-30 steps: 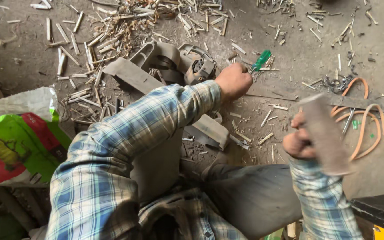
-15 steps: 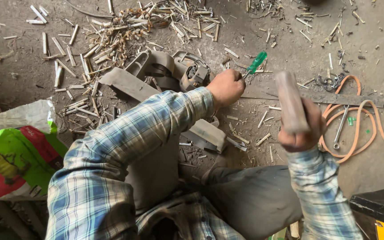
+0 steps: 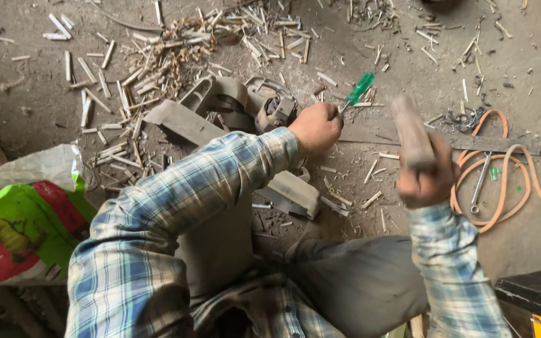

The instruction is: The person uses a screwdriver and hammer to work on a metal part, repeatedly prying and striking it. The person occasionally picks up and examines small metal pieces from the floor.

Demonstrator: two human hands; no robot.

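Dozens of short wood offcuts (image 3: 104, 84) and curled shavings litter the dirt floor (image 3: 26, 112) from nine o'clock round to twelve, with a green and red printed sack (image 3: 14, 231) slumped at the far left. Moving rightward, a grey strap-like piece (image 3: 183, 122) lies across the floor beside a buckled metal fitting (image 3: 273, 106). Over it sits the left hand (image 3: 315, 128), its grip closed tight round the shaft of a green-handled screwdriver (image 3: 358, 89), whose handle points up towards one o'clock; the tip is hidden under the fist. Just right of that, the right hand (image 3: 426, 181) is raised with its grip wrapped around a blurred wooden handle (image 3: 411, 131) — the blur suggests a fast swing. At three o'clock an orange hose (image 3: 502, 188) loops around a spanner (image 3: 480, 181).

My judgement of the risk: the fist is very near the screwdriver's end, so a blow landing slightly off could catch the knuckles. A glancing hit could also kick the tool sideways — the loose chips underneath give poor footing. The handle's striking end is too blurred to judge.
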